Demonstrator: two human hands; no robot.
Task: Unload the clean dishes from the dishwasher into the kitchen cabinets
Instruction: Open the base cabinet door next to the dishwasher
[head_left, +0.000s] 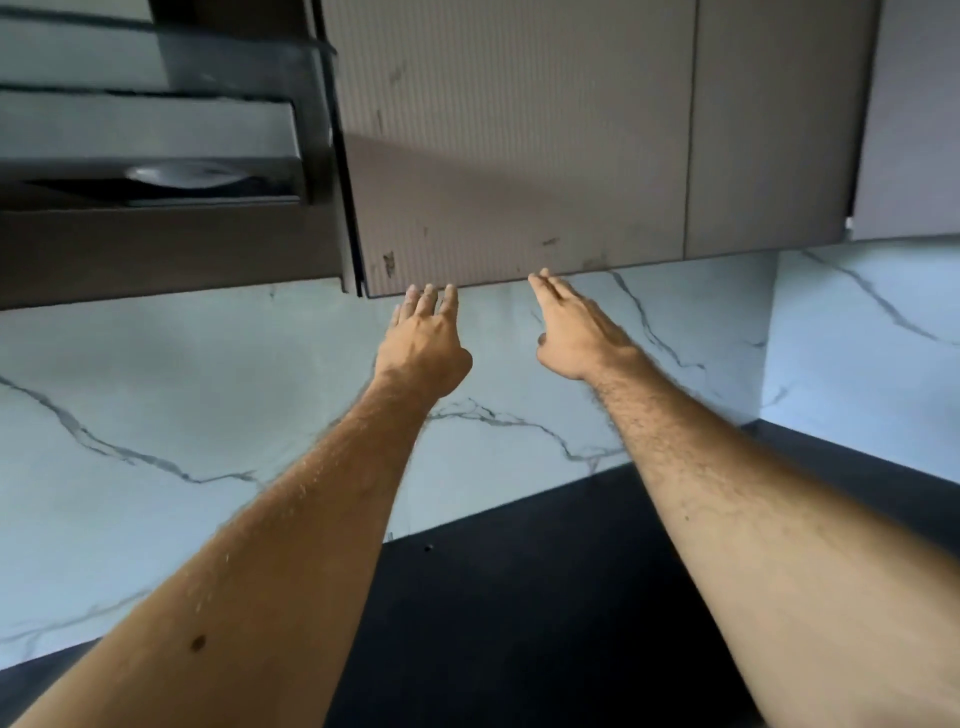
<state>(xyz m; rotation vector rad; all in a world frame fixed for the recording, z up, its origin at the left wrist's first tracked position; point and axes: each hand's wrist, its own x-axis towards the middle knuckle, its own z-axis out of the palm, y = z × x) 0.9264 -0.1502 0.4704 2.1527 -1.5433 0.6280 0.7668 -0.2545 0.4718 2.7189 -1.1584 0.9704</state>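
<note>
Both arms reach up to the ribbed cabinet door (498, 156). The left grip (423, 332) and right grip (574, 325) have fingers straight and hold nothing, fingertips at the door's bottom edge. Left of the door, a plate (182, 174) lies on an open shelf. Below the door runs the marble backsplash (156, 389), then the dark tabletop (519, 597)

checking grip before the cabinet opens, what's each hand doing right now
Left hand: open, holding nothing.
Right hand: open, holding nothing.

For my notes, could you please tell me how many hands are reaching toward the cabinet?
2: the left hand and the right hand, both below the cabinet door's bottom edge.
</note>
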